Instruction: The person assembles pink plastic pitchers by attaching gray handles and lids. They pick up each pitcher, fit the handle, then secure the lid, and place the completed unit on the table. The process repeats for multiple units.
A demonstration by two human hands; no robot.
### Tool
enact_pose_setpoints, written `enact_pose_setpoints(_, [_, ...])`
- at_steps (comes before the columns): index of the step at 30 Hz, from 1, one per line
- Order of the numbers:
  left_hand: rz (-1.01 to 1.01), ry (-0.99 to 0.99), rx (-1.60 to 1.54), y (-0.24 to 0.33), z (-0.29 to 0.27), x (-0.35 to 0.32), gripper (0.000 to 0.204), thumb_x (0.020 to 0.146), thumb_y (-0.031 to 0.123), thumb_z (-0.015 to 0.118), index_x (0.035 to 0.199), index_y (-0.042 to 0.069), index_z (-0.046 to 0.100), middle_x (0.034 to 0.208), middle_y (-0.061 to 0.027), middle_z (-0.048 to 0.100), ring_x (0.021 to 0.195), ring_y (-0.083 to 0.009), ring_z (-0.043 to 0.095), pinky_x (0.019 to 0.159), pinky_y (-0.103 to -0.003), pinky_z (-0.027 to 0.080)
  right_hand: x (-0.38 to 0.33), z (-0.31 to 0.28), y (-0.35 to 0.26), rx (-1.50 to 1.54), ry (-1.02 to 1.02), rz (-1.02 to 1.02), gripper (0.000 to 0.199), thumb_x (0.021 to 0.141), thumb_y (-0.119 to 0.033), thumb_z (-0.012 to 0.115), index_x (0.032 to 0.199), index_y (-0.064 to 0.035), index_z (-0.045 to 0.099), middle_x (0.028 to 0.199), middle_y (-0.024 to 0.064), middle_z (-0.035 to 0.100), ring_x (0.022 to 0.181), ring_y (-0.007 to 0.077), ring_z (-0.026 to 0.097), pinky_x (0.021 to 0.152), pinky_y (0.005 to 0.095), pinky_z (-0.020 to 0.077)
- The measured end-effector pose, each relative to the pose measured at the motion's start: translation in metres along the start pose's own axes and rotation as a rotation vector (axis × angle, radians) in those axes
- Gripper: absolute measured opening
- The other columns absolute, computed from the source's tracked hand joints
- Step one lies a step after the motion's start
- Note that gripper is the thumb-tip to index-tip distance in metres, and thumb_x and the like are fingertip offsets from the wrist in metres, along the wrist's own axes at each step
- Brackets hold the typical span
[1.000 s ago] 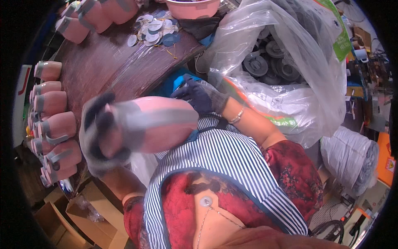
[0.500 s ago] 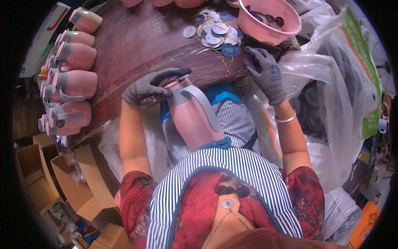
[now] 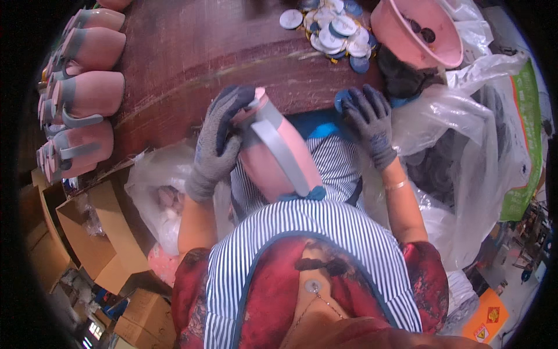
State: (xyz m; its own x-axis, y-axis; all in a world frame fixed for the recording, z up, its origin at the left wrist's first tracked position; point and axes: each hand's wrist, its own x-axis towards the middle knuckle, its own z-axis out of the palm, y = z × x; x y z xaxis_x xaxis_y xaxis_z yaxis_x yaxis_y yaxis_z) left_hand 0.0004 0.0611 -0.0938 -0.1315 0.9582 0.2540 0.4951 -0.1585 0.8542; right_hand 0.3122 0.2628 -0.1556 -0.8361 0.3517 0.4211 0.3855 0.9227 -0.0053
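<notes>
A pink thermos jug [image 3: 276,160] with a grey neck and handle leans in my lap, its top tilted toward the table edge. My left hand [image 3: 216,142], in a grey glove, is closed around the jug's neck and lid from the left side. At the table's front edge my gloved right hand [image 3: 373,125] has a round blue tag [image 3: 342,100] at its thumb and fingertips; the fingers partly cover it. Beyond lies a pile of round white and blue tags [image 3: 337,32] with gold strings.
Several more pink jugs [image 3: 93,93] stand in rows along the table's left side. A pink basin [image 3: 421,43] holding dark round pieces sits at the right. Clear plastic bags [image 3: 465,151] bulge beside my right arm. Open cardboard boxes [image 3: 110,232] stand at lower left.
My right hand has drawn in slightly and now has a blue tag at its fingers. My left hand has turned more upright on the jug's neck. The view has shifted.
</notes>
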Motion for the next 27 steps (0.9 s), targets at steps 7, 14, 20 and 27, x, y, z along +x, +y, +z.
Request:
enact_pose_setpoints(7, [0.093,0.504,0.147,0.047,0.055,-0.055,0.043,0.083,0.008,0.074,0.123,0.005,0.059,0.122,-0.0156,0.056,0.113,-0.0326,0.056,0.095,-0.042,0.049,0.032,-0.018,-0.015,0.93,-0.062,0.437,0.029,0.091,-0.024,0.066,0.113,-0.006,0.065,0.111,0.0113,0.067,0.101,0.0242,0.064,0.085,0.0328,0.0512])
enact_pose_setpoints(14, [-0.047,0.242,0.289,0.069,0.058,-0.032,0.042,0.078,0.017,0.08,0.115,0.008,0.063,0.12,-0.0147,0.059,0.113,-0.0334,0.056,0.095,-0.044,0.048,0.043,-0.041,-0.057,1.546,-0.406,0.857,0.032,0.099,-0.029,0.061,0.109,0.0016,0.062,0.09,0.0038,0.064,0.073,0.0102,0.06,0.065,0.0259,0.0508])
enact_pose_setpoints(20, [-0.088,0.248,0.355,0.068,0.063,-0.032,0.046,0.077,0.03,0.08,0.114,0.007,0.065,0.12,-0.0132,0.059,0.113,-0.0336,0.055,0.096,-0.046,0.045,0.044,-0.037,-0.097,1.038,-0.052,0.644,0.018,0.095,-0.018,0.066,0.099,-0.0005,0.063,0.076,0.015,0.062,0.068,0.011,0.062,0.063,0.031,0.0504])
enact_pose_setpoints(27, [-0.134,0.268,0.523,0.074,0.075,-0.023,0.041,0.077,0.025,0.079,0.111,0.006,0.066,0.119,-0.0142,0.058,0.113,-0.0338,0.055,0.097,-0.047,0.044,0.036,-0.032,-0.126,1.4,0.133,0.742,0.017,0.095,-0.015,0.066,0.105,-0.0011,0.063,0.093,0.0067,0.068,0.086,0.0108,0.063,0.077,0.0261,0.0507])
